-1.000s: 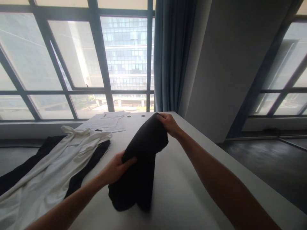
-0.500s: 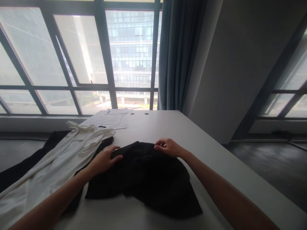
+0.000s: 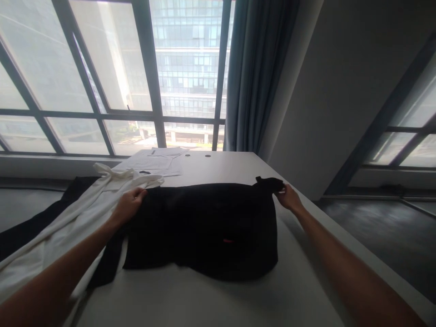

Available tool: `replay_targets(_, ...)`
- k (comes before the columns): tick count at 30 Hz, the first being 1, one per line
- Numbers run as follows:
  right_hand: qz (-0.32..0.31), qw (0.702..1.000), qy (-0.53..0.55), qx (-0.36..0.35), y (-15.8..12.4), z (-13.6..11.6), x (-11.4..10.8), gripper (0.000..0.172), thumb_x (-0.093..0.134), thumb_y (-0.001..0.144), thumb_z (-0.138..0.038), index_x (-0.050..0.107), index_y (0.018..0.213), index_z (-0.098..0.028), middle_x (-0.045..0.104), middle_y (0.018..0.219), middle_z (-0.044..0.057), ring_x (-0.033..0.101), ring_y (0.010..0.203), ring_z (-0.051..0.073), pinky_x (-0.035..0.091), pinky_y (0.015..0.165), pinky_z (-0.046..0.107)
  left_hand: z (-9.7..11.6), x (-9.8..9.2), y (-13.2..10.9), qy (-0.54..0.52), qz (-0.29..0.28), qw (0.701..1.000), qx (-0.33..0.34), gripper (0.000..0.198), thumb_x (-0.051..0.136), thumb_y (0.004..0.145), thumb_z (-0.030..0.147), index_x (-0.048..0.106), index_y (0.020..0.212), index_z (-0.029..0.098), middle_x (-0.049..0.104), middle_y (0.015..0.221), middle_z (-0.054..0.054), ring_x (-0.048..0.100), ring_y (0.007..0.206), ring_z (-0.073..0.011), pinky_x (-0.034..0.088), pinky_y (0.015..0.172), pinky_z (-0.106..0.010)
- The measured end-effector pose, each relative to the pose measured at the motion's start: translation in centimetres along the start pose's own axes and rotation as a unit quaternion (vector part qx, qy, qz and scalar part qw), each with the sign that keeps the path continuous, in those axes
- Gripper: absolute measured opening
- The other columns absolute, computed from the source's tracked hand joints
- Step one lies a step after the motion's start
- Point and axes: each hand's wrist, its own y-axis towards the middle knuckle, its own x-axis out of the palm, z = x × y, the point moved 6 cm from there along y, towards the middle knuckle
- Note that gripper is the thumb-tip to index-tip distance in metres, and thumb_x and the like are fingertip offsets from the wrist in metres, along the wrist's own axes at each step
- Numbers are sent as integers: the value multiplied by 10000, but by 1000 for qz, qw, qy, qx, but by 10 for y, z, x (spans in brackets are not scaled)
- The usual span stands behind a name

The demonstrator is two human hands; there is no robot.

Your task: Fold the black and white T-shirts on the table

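1. The left hand (image 3: 129, 204) pinches the black cloth (image 3: 204, 227) at its far left corner, thumb and fingers closed together on the edge.
2. The right hand (image 3: 289, 197) is beyond the cloth's right end, its fingertips closed on a narrow dark flap (image 3: 270, 185) that sticks out at the far right corner.
3. The cloth is between the two hands, its long axis running left to right across the white table (image 3: 218, 170). From the left hand it reaches to the right; from the right hand, its main body lies to the left and nearer the wearer.
4. Neither hand is clearly nearer: the two are about level in depth, one at each end of the far edge, which runs nearly straight between them. The left grips close against the main panel, while the right holds it by the flap.
5. The near edge is uneven, bulging toward the wearer on the right half. Whether all of it touches the tabletop I cannot tell.
6. Just left of the cloth, a white garment (image 3: 88, 213) lies lengthwise from near to far, with dark fabric (image 3: 105, 268) showing along its right side. Papers (image 3: 156, 159) lie at the table's far left.
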Motion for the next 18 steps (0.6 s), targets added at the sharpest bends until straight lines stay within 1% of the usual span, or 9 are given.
replay_targets(2,52,997,0,52,-7,12,3,361,579,865,-468,651,1165,-280,686,1053,163,642,1056,371,488,885,470,-5,-7,12,-18,39,998,-44,327,509,772,478,664,797,191,668,655,-20,625,666,-226,463,606,-284)
replay_targets(4,79,995,39,42,-17,2,13,373,508,908,-452,642,1186,-242,658,1163,176,645,1074,338,490,934,443,-2,-10,20,-42,61,995,-60,319,536,750,481,664,787,191,665,652,-15,620,674,-225,464,590,-275)
replay_targets(6,47,995,77,-47,-28,-30,28,395,479,930,-453,642,1184,-198,631,1234,174,641,1092,296,486,975,414,12,-7,22,-80,53,994,-51,340,573,734,516,664,779,191,670,670,-14,619,687,-221,472,588,-270)
replay_targets(8,-31,982,81,-165,-42,-74,49,495,595,873,-514,620,1247,-191,609,1298,147,596,1186,290,457,1035,425,35,1,18,-122,27,992,-30,385,618,714,567,664,764,188,673,693,-15,616,692,-210,485,596,-267)
replay_targets(10,-105,962,65,-242,-57,-118,71,751,748,752,-538,536,1380,-185,556,1388,155,520,1293,317,399,1102,471,65,9,5,-171,-6,985,-2,431,661,699,609,664,759,182,668,705,-9,613,685,-193,497,606,-263)
replay_targets(13,-137,940,64,-307,-70,-178,94,1127,860,634,-499,279,1561,-226,378,1550,171,420,1385,351,360,1129,509,113,16,-26,-261,-70,962,37,451,686,730,623,652,786,177,647,691,8,602,632,-159,504,596,-257)
replay_targets(15,-150,930,61,-329,-73,-212,104,1176,865,641,-441,185,1589,-289,309,1592,153,476,1338,368,413,1077,503,136,6,-44,-302,-77,949,57,426,657,784,606,638,816,182,645,698,10,604,614,-152,510,591,-263)
replay_targets(16,-153,930,53,-331,-71,-226,107,1139,855,659,-409,200,1585,-308,332,1581,146,518,1297,370,438,1047,493,142,-5,-48,-305,-50,949,65,413,615,823,598,629,843,186,650,719,7,613,627,-155,515,598,-267)
replay_targets(18,-143,935,30,-324,-63,-244,106,1040,825,698,-375,263,1570,-304,415,1530,143,554,1251,372,452,1021,484,143,-35,-47,-289,30,954,77,367,537,888,550,607,904,190,665,806,-5,649,728,-170,527,652,-267)
